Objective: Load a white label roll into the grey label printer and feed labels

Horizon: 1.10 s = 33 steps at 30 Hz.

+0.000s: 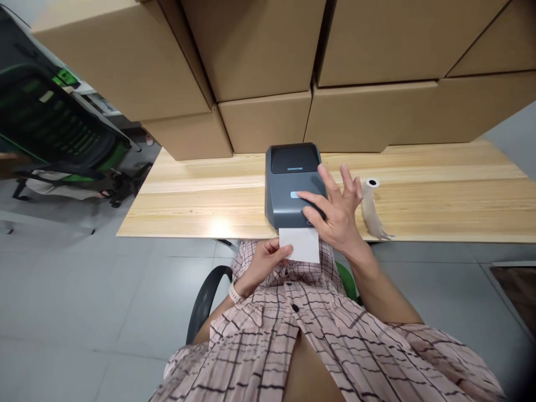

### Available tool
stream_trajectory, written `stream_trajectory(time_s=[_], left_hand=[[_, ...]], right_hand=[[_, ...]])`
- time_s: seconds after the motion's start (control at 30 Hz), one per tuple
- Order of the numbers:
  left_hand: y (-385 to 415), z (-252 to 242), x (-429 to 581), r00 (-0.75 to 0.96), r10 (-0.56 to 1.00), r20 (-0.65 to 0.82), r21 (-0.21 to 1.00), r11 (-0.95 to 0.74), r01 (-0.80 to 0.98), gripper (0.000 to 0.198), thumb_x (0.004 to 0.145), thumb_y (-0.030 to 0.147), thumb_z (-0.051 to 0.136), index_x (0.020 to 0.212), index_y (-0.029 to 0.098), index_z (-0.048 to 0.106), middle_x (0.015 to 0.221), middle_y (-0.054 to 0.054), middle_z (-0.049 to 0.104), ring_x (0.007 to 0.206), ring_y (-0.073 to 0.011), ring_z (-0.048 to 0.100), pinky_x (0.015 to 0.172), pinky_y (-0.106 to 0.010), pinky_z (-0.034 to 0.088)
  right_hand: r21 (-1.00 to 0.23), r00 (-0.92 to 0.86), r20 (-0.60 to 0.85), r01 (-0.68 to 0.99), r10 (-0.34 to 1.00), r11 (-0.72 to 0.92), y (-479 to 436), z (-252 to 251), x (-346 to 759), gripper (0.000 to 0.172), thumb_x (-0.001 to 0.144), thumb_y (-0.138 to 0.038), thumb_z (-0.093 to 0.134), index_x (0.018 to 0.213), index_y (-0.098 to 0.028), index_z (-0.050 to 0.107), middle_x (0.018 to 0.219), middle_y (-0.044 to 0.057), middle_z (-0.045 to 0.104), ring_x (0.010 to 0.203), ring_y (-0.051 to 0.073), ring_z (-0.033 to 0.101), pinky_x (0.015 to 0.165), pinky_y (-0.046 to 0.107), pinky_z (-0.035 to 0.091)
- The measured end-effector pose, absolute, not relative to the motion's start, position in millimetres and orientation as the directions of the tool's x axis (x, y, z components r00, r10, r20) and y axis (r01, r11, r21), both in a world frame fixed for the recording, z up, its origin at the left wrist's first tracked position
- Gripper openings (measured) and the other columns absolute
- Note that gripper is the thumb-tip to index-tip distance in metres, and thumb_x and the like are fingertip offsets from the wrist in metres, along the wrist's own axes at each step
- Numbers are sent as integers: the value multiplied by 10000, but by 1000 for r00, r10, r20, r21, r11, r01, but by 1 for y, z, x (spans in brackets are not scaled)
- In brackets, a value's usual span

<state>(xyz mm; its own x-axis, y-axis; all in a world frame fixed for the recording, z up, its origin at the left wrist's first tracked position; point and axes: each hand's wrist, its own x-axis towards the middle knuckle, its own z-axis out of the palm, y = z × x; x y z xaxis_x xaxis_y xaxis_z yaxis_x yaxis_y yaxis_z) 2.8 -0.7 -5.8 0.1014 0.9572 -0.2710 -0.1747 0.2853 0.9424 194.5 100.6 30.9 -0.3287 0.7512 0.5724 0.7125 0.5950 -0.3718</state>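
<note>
Now left hand (264, 260) pinches the label (300, 244); right hand (337, 211), splayed, touches the printer (288, 184).

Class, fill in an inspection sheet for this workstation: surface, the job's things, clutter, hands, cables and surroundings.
Surface: pale wooden tabletop, with a patch of glare near its front edge.
Job's things: dark grey plastic label printer at the front edge; white paper label hanging from its slot.
Clutter: white paper roll with a trailing strip, right of the printer.
Hands: left hand pinches the label's left edge with its fingers; right hand lies open on the printer, forefinger at the light blue button.
Cables: nothing seen.
Surroundings: brown cardboard boxes stacked along the table's back; black and green chair to the left; grey tiled floor.
</note>
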Motion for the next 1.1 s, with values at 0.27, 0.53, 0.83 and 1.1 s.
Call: stream_trajectory(time_s=[0.27,0.53,0.83,1.1], left_hand=[[21,-14,-33,-416,871,262,964,-214,158,345,1019,490,628,1168,208,762,1147,-89,781,1051,-201,719,895,-326,579],[54,1,-12,-217,924,314,949,-297,104,593,1050,519,552,1601,305,503,1715,-80,444,1615,-300,374,1357,-506,288],[50,-17,10,-362,886,289,957,-254,143,669,1070,635,373,1642,295,442,1764,-45,359,1668,-272,255,1390,-469,185],[50,-24,15,-424,873,241,970,-203,133,684,1067,637,307,1624,272,465,1767,-69,345,1666,-283,256,1373,-499,229]], right_hand=[[-259,-507,558,645,657,718,115,49,190,365,1111,-444,457,1104,-280,782,1555,9,636,1644,333,292,1323,679,84],[-800,-147,487,321,861,508,102,1,211,531,1114,-559,333,1576,-368,508,1725,6,424,1663,266,255,1340,632,251],[-922,-30,381,58,924,382,96,-24,194,572,1111,-581,333,1615,-355,483,1738,-19,398,1645,250,306,1379,553,218],[-933,71,356,-26,932,359,89,-36,183,543,1102,-550,378,1584,-342,517,1689,4,481,1594,268,407,1355,567,275]])
